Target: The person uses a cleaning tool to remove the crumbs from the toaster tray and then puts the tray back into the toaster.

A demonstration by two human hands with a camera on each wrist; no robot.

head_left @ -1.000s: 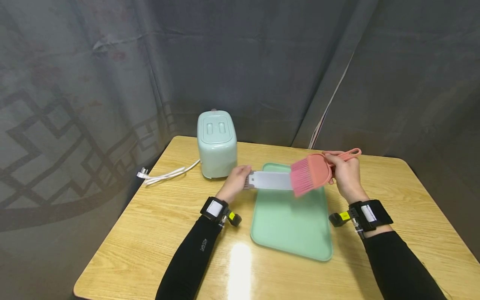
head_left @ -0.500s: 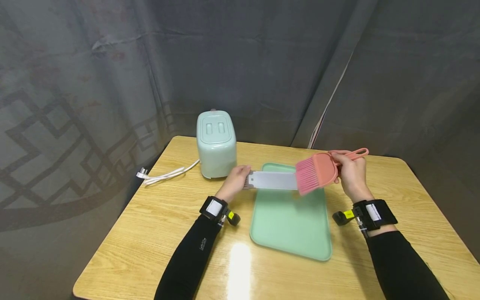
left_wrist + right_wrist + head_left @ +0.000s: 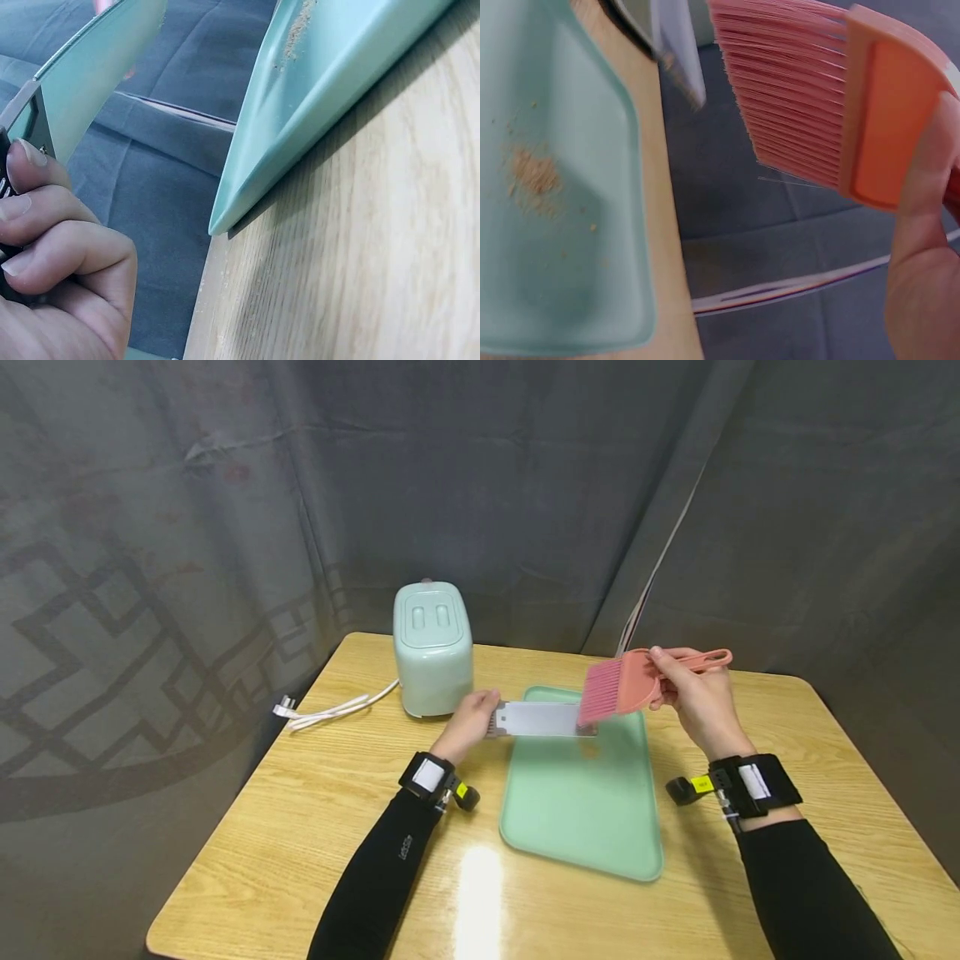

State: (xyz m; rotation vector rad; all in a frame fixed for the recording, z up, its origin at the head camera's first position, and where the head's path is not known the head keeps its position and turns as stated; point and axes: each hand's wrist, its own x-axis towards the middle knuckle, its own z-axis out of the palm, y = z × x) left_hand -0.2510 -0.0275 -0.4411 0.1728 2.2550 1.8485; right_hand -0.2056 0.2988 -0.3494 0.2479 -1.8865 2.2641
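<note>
My left hand (image 3: 470, 720) grips one end of a flat metal crumb tray (image 3: 536, 718), held level above the far part of a green tray (image 3: 581, 822). In the left wrist view, several fingers (image 3: 71, 244) curl round its dark end. My right hand (image 3: 701, 706) holds a pink brush (image 3: 636, 683) by the base of its looped handle, thumb pressed on the head. The brush's bristles (image 3: 787, 86) overlap the crumb tray's right end in the head view; the right wrist view shows a gap between them. Brown crumbs (image 3: 534, 174) lie in a small heap on the green tray.
A mint-green toaster (image 3: 433, 647) stands at the back left, close to my left hand. Its white cord and plug (image 3: 330, 712) lie toward the table's left edge. The wooden table (image 3: 315, 827) ends at a grey curtain (image 3: 510, 527) behind.
The brush moved right along the crumb tray, then lifted and came back left, uncovering more of its right end. Crumbs now show on the green tray below. My left hand has barely moved.
</note>
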